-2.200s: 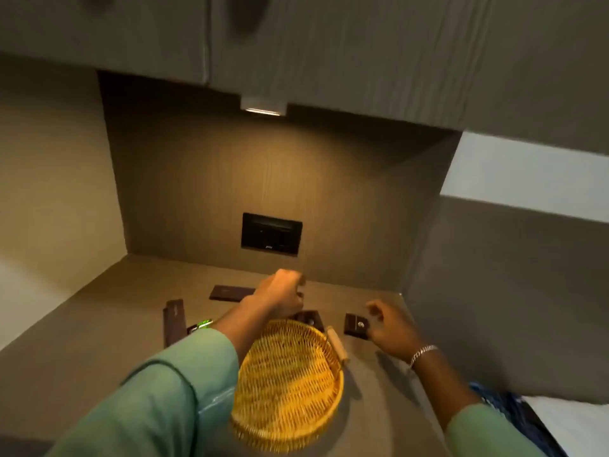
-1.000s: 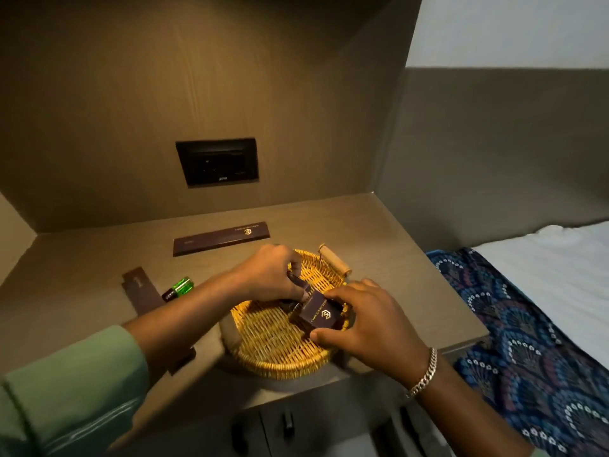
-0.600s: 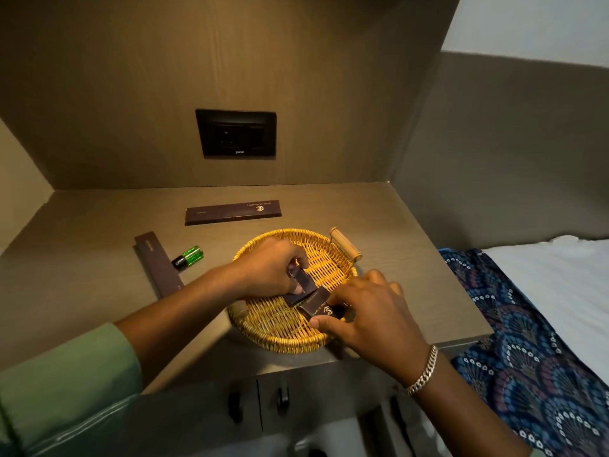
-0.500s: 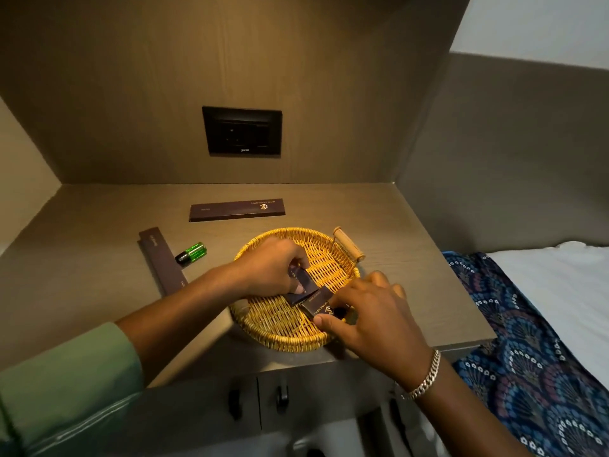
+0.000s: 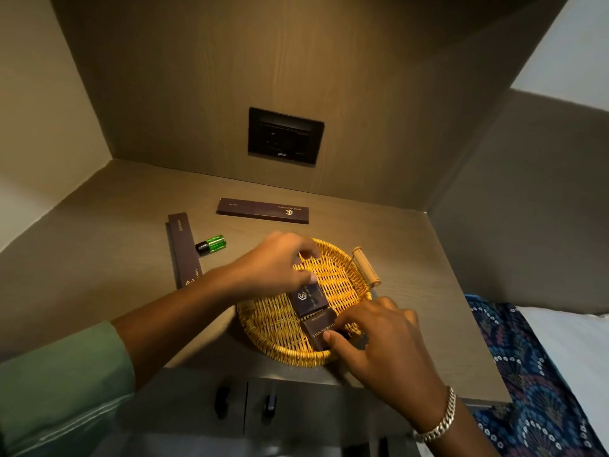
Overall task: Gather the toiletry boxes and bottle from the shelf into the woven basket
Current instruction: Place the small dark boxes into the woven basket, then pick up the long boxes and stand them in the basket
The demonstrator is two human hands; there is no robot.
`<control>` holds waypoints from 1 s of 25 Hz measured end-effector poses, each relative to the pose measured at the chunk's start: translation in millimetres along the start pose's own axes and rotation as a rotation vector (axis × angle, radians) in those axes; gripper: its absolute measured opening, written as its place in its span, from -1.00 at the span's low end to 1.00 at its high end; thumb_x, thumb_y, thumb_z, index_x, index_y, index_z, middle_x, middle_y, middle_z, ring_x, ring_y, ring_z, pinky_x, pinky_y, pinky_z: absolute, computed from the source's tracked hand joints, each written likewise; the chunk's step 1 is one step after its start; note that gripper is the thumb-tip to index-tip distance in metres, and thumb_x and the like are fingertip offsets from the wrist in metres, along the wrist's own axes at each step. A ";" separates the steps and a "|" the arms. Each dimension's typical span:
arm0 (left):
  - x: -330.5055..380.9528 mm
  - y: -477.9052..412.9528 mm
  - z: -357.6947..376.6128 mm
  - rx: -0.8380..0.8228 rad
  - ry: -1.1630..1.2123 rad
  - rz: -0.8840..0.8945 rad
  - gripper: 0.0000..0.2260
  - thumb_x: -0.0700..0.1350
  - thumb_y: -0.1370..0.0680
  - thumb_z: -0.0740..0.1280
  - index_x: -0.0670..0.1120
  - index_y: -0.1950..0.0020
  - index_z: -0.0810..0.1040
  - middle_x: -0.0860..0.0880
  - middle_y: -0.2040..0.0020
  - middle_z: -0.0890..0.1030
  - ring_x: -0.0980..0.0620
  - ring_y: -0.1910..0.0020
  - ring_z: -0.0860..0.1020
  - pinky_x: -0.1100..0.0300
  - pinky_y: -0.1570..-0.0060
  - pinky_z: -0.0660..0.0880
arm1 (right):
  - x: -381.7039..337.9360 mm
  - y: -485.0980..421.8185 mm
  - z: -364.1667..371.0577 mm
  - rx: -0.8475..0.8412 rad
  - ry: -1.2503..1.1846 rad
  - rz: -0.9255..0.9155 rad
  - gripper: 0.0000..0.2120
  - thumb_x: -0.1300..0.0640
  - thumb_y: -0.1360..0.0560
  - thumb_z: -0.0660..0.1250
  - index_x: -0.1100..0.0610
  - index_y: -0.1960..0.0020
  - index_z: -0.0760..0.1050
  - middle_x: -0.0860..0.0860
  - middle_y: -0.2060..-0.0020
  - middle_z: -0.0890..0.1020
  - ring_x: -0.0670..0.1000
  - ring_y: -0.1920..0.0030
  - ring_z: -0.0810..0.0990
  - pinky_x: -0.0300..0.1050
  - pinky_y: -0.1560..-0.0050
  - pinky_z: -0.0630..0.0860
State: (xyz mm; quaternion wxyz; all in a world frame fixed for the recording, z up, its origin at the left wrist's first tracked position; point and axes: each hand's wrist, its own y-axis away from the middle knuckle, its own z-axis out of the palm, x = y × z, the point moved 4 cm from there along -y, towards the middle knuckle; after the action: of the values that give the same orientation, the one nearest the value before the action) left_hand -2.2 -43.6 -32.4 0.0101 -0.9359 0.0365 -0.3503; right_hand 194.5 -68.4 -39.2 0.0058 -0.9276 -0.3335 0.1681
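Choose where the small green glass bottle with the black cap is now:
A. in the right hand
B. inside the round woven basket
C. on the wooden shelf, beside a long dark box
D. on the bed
C: the small green glass bottle lies on the wooden shelf next to the long dark box, outside the round woven basket.

Golden-yellow woven basket (image 5: 280,328), dark brown gold-printed boxes (image 5: 263,211), bright green bottle (image 5: 212,245), blue fan-patterned bedspread (image 5: 534,374).

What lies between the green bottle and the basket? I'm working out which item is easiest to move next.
Nothing visible on the shelf between them. The green bottle lies on its side left of the woven basket; only the left hand and forearm hang over the basket's near-left rim.
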 end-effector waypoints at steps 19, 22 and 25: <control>-139.4 57.7 -79.3 0.628 0.053 -1.010 -0.68 0.02 -0.37 0.48 -0.06 0.04 0.42 -0.08 0.19 0.54 -0.02 0.30 0.55 0.05 0.30 0.61 | -27.1 -304.4 59.0 -0.352 0.054 -0.359 -0.49 0.07 -0.43 0.45 0.18 -0.31 0.43 0.15 -0.21 0.55 0.11 -0.16 0.54 -0.10 -0.06 0.50; -118.4 64.4 -98.0 0.759 0.004 -1.011 -0.66 0.06 -0.32 0.50 -0.07 0.06 0.48 -0.10 0.14 0.60 0.00 0.29 0.52 0.17 0.43 0.47 | -32.2 -318.9 65.3 -0.384 0.021 -0.395 -0.54 0.09 -0.40 0.48 0.16 -0.25 0.49 0.12 -0.13 0.60 0.00 0.00 0.55 -0.26 0.13 0.50; -82.9 64.3 -121.8 0.896 -0.052 -0.900 -0.38 0.10 -0.28 0.49 -0.05 -0.28 0.45 -0.14 -0.12 0.60 -0.13 -0.05 0.52 0.14 0.17 0.44 | -29.0 -321.9 67.2 -0.417 -0.042 -0.377 -0.57 0.08 -0.37 0.51 0.15 -0.19 0.53 0.06 -0.02 0.61 -0.09 0.12 0.52 -0.37 0.30 0.36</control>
State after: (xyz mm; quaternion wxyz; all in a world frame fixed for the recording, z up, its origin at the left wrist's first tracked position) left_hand -148.4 -100.7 2.3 0.2535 -0.7727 -0.5108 -0.2788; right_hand -46.2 157.1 -54.2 -0.1610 -0.8267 -0.5276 0.1110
